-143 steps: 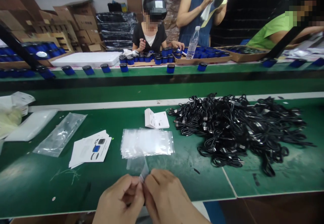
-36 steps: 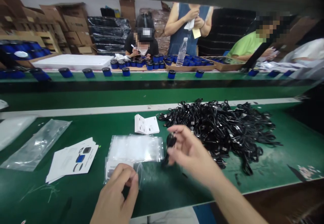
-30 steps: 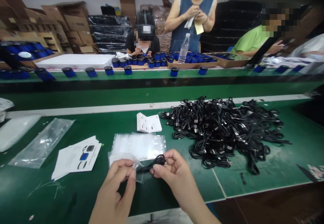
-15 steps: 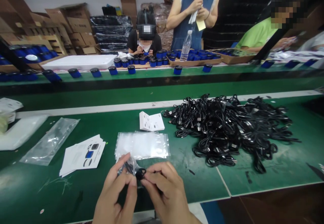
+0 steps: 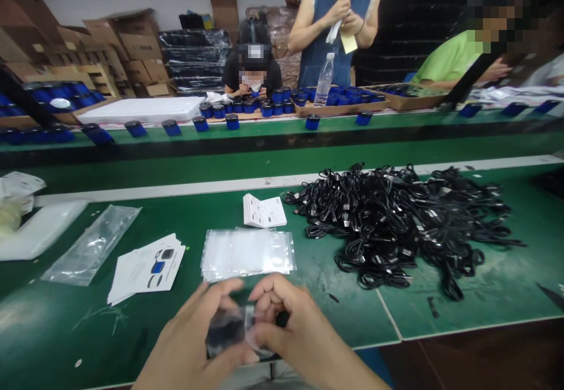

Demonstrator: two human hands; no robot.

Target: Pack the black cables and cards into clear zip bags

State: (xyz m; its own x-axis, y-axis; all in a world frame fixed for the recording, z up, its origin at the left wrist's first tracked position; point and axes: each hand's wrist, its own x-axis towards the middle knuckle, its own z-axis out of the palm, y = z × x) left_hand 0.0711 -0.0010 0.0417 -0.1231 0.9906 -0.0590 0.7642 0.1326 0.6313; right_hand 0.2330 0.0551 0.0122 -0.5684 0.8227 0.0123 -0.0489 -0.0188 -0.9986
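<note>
A small clear bag (image 5: 231,331) with a dark cable inside sits at the near edge of the green bench (image 5: 308,296), pinched between the left hand (image 5: 194,343) and right hand (image 5: 291,334). Beyond lie a stack of bags (image 5: 247,252), leaflets (image 5: 147,266) and a cable pile (image 5: 405,225).

Two hands (image 5: 247,331) hold one small bag (image 5: 229,334); one cable heap (image 5: 405,225), one water bottle (image 5: 324,80).
</note>
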